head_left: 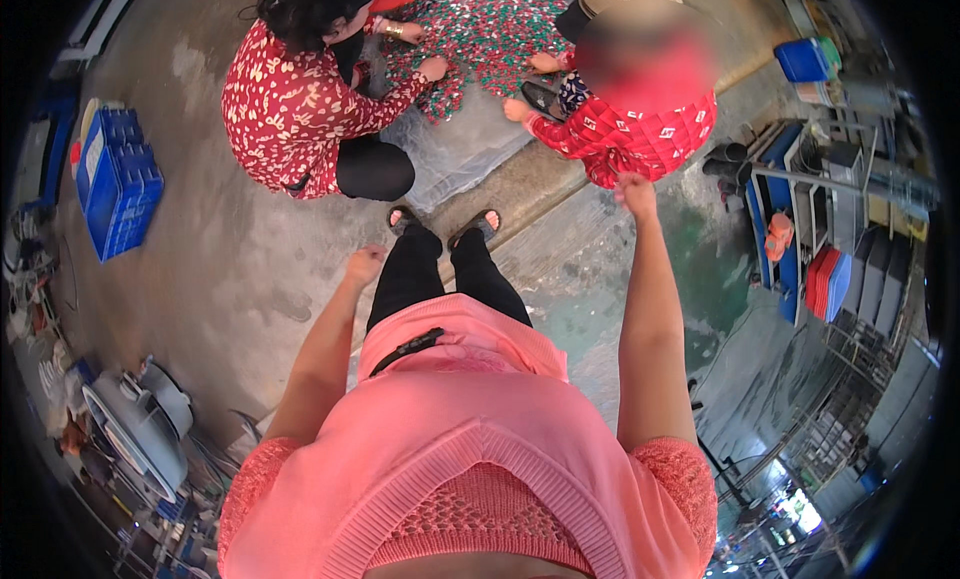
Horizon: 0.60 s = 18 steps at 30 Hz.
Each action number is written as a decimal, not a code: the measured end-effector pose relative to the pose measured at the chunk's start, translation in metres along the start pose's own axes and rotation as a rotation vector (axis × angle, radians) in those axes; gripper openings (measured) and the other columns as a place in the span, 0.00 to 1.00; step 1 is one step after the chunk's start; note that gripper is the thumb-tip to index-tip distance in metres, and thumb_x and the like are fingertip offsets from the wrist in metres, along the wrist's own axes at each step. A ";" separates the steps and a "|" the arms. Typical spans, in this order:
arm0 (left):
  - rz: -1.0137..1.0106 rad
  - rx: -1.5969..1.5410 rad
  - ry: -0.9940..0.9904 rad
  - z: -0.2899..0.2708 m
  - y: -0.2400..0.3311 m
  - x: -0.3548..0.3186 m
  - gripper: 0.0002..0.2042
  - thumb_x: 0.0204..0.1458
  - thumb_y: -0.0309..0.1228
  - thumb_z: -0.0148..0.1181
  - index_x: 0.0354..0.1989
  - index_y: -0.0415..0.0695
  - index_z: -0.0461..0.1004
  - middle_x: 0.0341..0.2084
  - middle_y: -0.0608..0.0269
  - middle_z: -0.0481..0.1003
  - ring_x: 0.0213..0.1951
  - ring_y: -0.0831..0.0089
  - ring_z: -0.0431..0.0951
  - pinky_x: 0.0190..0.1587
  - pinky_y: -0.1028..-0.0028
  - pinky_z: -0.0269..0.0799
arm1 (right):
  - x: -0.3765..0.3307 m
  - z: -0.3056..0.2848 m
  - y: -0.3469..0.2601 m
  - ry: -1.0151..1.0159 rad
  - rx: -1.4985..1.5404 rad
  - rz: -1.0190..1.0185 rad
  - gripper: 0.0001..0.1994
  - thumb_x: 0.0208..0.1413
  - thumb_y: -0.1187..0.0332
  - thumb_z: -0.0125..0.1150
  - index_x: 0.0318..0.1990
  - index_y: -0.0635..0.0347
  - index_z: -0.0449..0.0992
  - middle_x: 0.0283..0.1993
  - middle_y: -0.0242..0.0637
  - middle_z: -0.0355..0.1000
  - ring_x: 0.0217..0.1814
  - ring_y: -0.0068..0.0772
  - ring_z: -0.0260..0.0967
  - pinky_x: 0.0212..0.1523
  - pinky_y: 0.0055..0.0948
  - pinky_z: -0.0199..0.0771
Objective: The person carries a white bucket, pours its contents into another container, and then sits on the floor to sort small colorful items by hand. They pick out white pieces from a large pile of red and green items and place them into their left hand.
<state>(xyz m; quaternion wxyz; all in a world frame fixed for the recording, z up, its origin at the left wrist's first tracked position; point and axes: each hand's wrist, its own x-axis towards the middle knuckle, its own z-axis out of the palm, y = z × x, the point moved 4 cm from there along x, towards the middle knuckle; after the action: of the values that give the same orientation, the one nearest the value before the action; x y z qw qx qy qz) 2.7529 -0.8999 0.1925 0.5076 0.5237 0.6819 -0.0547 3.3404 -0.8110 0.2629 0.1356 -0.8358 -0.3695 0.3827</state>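
Observation:
My left hand (367, 264) hangs beside my left leg, over bare floor. Its fingers look loosely curled, and nothing shows in it. My right hand (634, 195) is held out ahead, fingers curled in, just at the lower back of a co-worker's red patterned jacket (650, 129); I cannot tell whether it touches. No object is visible in that hand either. Past my feet, a wide heap of small red, green and white pieces (480, 39) lies on a clear plastic sheet (450, 159). Their exact kind is too small to make out.
A co-worker in a red-and-white patterned top (290, 109) crouches left of the heap; other people's hands reach into it. Blue crates (120, 184) stand at the left. A shelf rack (810, 179) is at the right, a blue bin (802, 61) beyond it. Machinery (140, 419) sits lower left.

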 end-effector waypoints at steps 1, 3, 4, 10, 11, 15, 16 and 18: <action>-0.012 0.099 0.007 0.011 0.015 -0.010 0.13 0.48 0.37 0.48 0.40 0.49 0.74 0.39 0.49 0.73 0.43 0.57 0.72 0.48 0.66 0.66 | 0.004 0.004 -0.019 -0.030 0.167 0.002 0.13 0.47 0.75 0.44 0.39 0.59 0.73 0.25 0.33 0.72 0.22 0.20 0.69 0.18 0.20 0.65; -0.018 0.296 0.009 0.027 0.050 -0.017 0.13 0.49 0.37 0.48 0.40 0.49 0.74 0.37 0.52 0.74 0.43 0.58 0.73 0.47 0.67 0.67 | 0.007 0.021 -0.059 -0.073 0.496 0.017 0.12 0.48 0.74 0.45 0.38 0.58 0.74 0.25 0.33 0.72 0.23 0.19 0.69 0.19 0.19 0.65; 0.019 0.276 0.033 0.031 0.064 -0.015 0.13 0.49 0.36 0.48 0.40 0.49 0.74 0.36 0.52 0.74 0.42 0.58 0.73 0.47 0.67 0.67 | 0.012 0.035 -0.066 -0.149 0.481 -0.064 0.12 0.47 0.74 0.45 0.38 0.58 0.74 0.26 0.33 0.72 0.24 0.20 0.69 0.20 0.20 0.66; 0.110 -0.075 -0.094 0.005 0.118 0.004 0.11 0.49 0.33 0.49 0.38 0.46 0.74 0.32 0.53 0.75 0.38 0.59 0.75 0.43 0.67 0.69 | -0.021 0.156 -0.047 -0.291 -0.243 -0.552 0.13 0.46 0.76 0.41 0.36 0.62 0.74 0.25 0.35 0.71 0.24 0.22 0.68 0.29 0.24 0.68; 0.178 -0.023 -0.067 0.002 0.114 0.014 0.11 0.49 0.32 0.49 0.38 0.46 0.73 0.33 0.54 0.75 0.38 0.60 0.75 0.42 0.67 0.69 | -0.029 0.167 -0.042 -0.383 -0.227 -0.432 0.13 0.46 0.75 0.42 0.36 0.61 0.74 0.24 0.35 0.71 0.25 0.23 0.68 0.30 0.25 0.68; 0.254 0.069 -0.094 -0.019 0.111 0.073 0.11 0.50 0.30 0.49 0.41 0.44 0.72 0.33 0.55 0.75 0.36 0.65 0.76 0.41 0.70 0.70 | -0.021 0.199 -0.029 -0.500 -0.077 -0.263 0.12 0.48 0.74 0.45 0.38 0.61 0.74 0.26 0.37 0.72 0.28 0.25 0.69 0.33 0.25 0.69; 0.269 0.088 -0.087 -0.026 0.111 0.090 0.10 0.51 0.29 0.49 0.41 0.44 0.72 0.33 0.55 0.75 0.36 0.66 0.76 0.41 0.71 0.70 | -0.011 0.211 -0.033 -0.526 -0.086 -0.302 0.12 0.49 0.74 0.45 0.39 0.60 0.73 0.27 0.37 0.72 0.29 0.26 0.69 0.33 0.25 0.70; 0.237 -0.171 0.029 -0.049 0.112 0.125 0.10 0.50 0.27 0.49 0.41 0.43 0.72 0.34 0.54 0.74 0.36 0.63 0.75 0.40 0.71 0.69 | 0.012 0.238 -0.056 -0.578 -0.102 -0.385 0.11 0.50 0.74 0.46 0.40 0.60 0.73 0.29 0.38 0.73 0.31 0.28 0.70 0.35 0.26 0.70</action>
<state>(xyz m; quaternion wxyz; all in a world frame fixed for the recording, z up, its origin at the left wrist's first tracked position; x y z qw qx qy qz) 2.8163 -0.7382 0.1733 0.5435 0.5562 0.6246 0.0716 3.1403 -0.7769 0.1255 0.0529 -0.6137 -0.5620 0.5520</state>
